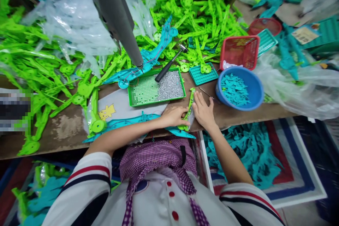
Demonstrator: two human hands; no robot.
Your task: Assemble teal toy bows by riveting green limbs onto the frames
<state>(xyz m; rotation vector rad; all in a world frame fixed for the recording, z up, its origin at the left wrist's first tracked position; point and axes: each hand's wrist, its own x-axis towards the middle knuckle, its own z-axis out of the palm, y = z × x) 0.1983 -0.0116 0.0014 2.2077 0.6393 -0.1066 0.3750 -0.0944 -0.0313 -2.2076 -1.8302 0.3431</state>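
Note:
A lime green plastic piece lies at the table's front edge between my hands. My left hand grips its lower part from the left, fingers bent round it. My right hand rests flat along its right side with the thumb apart. Under my left wrist runs a long turquoise part with a thin red wire. Behind my hands stands a green tray of small silvery pieces, with a hammer lying across it. A thin metal tool lies just beyond my right hand.
A grey powered tool hangs over the left middle. Lime parts pile up behind and left. To the right stand a blue bowl of turquoise bits and a red basket. Below the table edge is a crate with turquoise parts.

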